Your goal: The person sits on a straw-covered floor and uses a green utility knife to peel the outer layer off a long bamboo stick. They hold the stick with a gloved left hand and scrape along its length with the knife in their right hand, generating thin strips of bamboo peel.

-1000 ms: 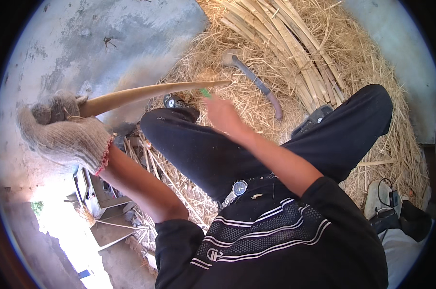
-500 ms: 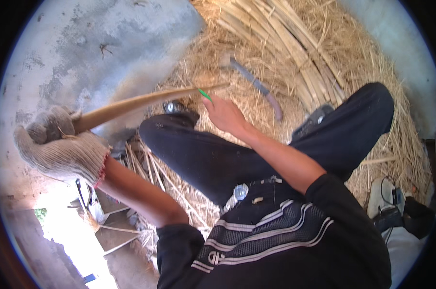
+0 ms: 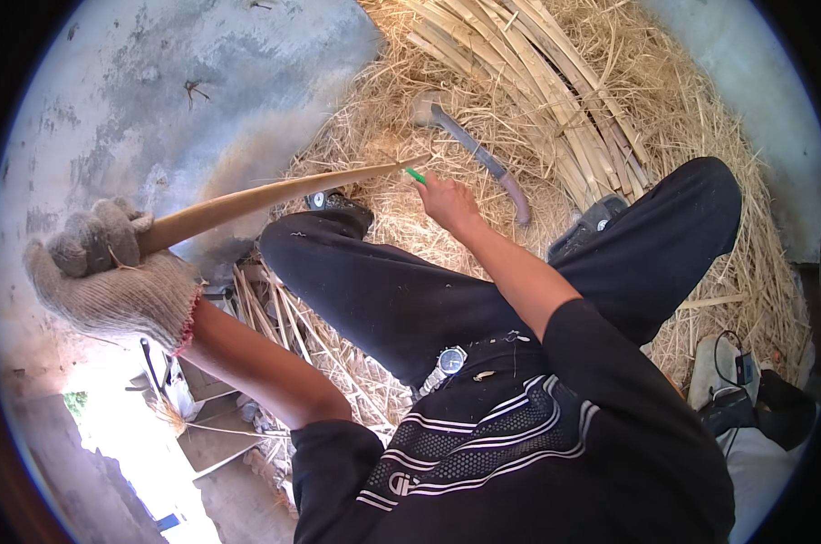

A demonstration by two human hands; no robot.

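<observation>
1. My left hand [image 3: 111, 272], in a coarse knitted cotton glove with a red-stitched cuff, is closed in a full fist around the thick end of a long bamboo strip [image 3: 275, 192].
2. The strip is smooth, pale tan and gently curved, tapering to a thin tip far and right, just above my raised knee.
3. My bare right hand [image 3: 449, 201] sits at that thin tip, fingers pinched on a small bright green tool [image 3: 416, 175] that touches the strip's end.
4. Beyond it, a curved knife [image 3: 483, 163] with a grey metal blade lies loose on dry, stringy straw [image 3: 700, 118].
5. A bundle of flat split canes [image 3: 537, 82] rests at the far side, well apart from my hands.
6. Bare grey concrete floor [image 3: 157, 100] spreads to the far left of the straw's ragged edge.
</observation>
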